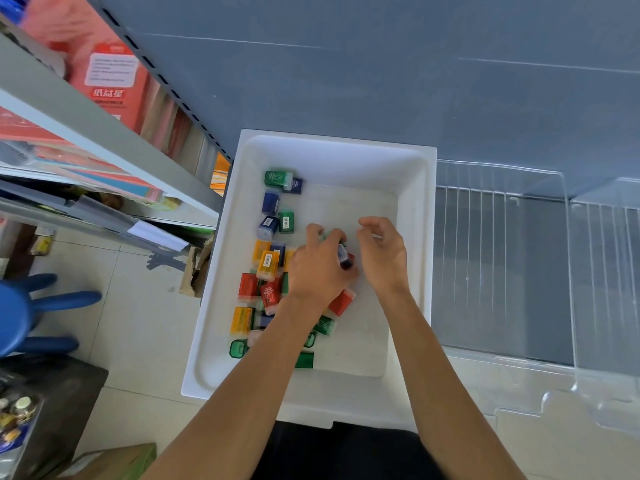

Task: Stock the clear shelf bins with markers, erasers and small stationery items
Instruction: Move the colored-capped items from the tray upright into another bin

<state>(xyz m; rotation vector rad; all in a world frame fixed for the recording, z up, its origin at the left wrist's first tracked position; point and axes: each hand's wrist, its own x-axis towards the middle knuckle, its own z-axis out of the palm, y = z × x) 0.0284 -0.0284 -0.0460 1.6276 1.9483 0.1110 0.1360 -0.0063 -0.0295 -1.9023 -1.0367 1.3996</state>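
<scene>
Entry, as I log it from my station: one white tray [420, 216], its left half strewn with small coloured boxes [268, 265] in green, blue, orange and red. Left hand [317, 271] is over the tray's middle, fingers curled round a clutch of those boxes, with a dark box [343, 255] showing at the fingertips. Right hand [382, 258] hovers just beside it, fingers loosely bent and, as far as I can see, holding nothing; clear bins [502, 271] stand to the tray's right.
</scene>
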